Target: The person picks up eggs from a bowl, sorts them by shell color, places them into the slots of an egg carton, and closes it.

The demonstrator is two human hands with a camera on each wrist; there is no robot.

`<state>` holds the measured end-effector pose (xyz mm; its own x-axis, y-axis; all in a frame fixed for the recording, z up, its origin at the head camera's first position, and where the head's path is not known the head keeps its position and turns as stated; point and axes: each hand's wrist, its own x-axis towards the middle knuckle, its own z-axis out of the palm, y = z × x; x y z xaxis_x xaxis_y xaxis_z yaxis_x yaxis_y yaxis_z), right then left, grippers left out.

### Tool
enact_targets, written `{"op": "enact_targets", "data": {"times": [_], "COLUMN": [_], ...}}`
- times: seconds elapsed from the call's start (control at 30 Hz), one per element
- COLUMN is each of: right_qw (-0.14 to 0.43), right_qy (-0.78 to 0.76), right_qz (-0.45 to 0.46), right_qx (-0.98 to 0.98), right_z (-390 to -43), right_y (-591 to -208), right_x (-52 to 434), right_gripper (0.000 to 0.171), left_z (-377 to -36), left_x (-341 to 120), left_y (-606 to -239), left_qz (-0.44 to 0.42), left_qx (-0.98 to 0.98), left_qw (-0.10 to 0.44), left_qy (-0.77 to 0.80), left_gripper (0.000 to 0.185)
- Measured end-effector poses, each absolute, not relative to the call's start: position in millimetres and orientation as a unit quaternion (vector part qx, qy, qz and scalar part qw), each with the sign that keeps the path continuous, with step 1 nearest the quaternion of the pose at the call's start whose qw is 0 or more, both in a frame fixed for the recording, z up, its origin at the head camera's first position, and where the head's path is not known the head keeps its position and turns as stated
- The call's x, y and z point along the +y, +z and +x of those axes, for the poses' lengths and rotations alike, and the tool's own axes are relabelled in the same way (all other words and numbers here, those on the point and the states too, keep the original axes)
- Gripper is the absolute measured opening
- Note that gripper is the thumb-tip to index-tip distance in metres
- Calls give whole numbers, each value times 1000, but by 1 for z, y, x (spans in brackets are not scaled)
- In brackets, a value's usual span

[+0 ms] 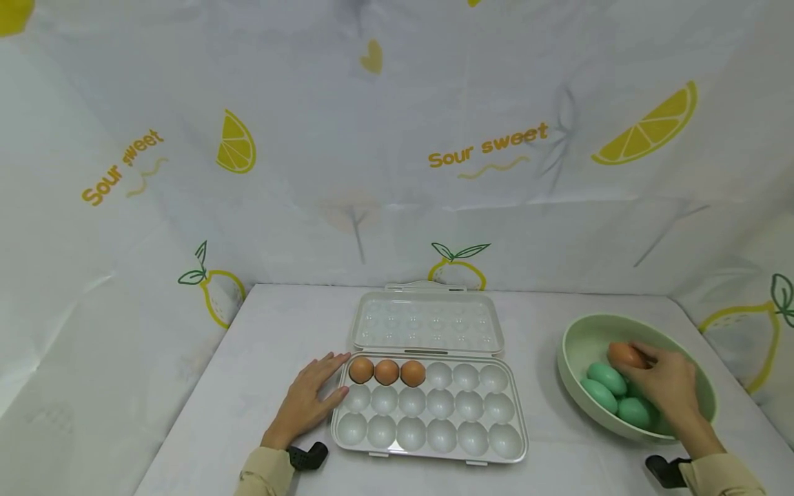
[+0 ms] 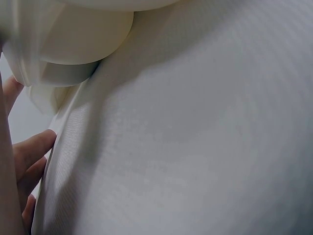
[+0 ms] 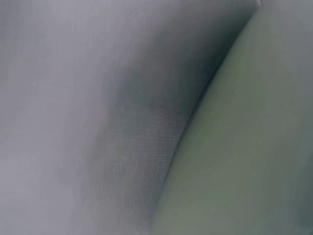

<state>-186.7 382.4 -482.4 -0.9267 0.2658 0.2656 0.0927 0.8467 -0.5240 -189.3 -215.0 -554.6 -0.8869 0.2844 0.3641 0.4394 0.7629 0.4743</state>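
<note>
Inside the green bowl (image 1: 577, 337), my right hand (image 1: 666, 382) pinches a brown egg (image 1: 626, 355) between thumb and fingers. Several green eggs (image 1: 606, 378) lie beside and below it in the bowl. My left hand (image 1: 310, 398) rests with fairly straight fingers at the left edge of the egg tray (image 1: 428, 451). Three brown eggs (image 1: 387, 372) sit in the left end of the tray's back row; its other cups hold nothing. In the left wrist view the fingertips (image 2: 36, 147) touch the tabletop near the tray's underside (image 2: 88, 34). The right wrist view shows only the bowl's outer wall (image 3: 244, 147) and cloth.
The tray's clear lid (image 1: 428, 320) lies folded back behind it, toward the rear wall. A white cloth (image 1: 236, 399) covers the table. Lemon-printed fabric (image 1: 397, 138) hangs along the back and sides. Dark wrist devices (image 1: 308, 457) sit at both cuffs.
</note>
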Motion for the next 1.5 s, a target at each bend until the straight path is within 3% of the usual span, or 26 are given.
{"op": "enact_targets", "data": {"times": [0.53, 0.93, 1.5], "right_qw": [217, 250, 243], "right_qy": [277, 393, 470], "right_qz": [-73, -137, -117], "right_qx": [-933, -874, -840], "right_z": [-183, -179, -172], "right_y": [-482, -470, -449], "right_x": [378, 363, 328], "right_gripper": [58, 56, 61], "left_z": [-190, -190, -188], "left_x": [-215, -217, -215], "left_y": [-553, -552, -555], "left_qz": [-193, -202, -194], "left_qx": [-931, -928, -930], "left_qw": [136, 144, 140], "left_qy": [-279, -276, -279], "left_gripper": [58, 59, 58]}}
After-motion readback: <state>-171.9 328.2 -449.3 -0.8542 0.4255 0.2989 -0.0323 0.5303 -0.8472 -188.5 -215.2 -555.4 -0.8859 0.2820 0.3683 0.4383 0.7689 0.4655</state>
